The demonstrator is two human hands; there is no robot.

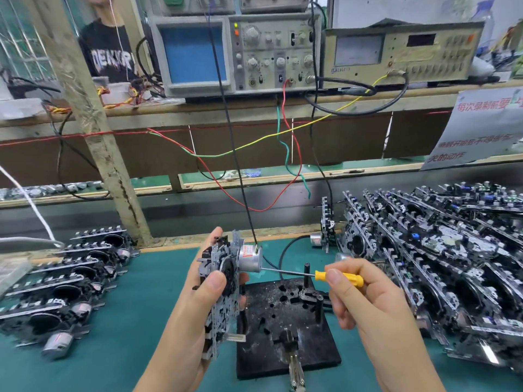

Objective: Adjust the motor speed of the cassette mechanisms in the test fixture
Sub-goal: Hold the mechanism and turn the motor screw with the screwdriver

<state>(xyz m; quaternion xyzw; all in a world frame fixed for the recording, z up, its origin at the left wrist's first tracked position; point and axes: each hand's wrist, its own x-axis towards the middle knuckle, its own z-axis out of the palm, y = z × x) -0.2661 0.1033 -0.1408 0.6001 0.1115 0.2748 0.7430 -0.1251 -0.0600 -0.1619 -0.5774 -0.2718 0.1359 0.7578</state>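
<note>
Left hand is gripping a cassette mechanism upright on edge, silver motor facing right. Right hand pinches a yellow-handled screwdriver, tip right at the motor's back. Black test fixture sits on the green counter below, with stacks of mechanisms on the right and more mechanisms on the left. Oscilloscope up on the shelf.

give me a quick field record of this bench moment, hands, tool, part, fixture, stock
left hand: left hand grips a cassette mechanism upright, above the mat
right hand: right hand pinches a yellow screwdriver
tool tip: at the back of the silver motor
fixture: black test fixture on the green mat, no mechanism seated in it
stock: mechanisms in a left row and a right pile
instruments: oscilloscope on the shelf
</note>
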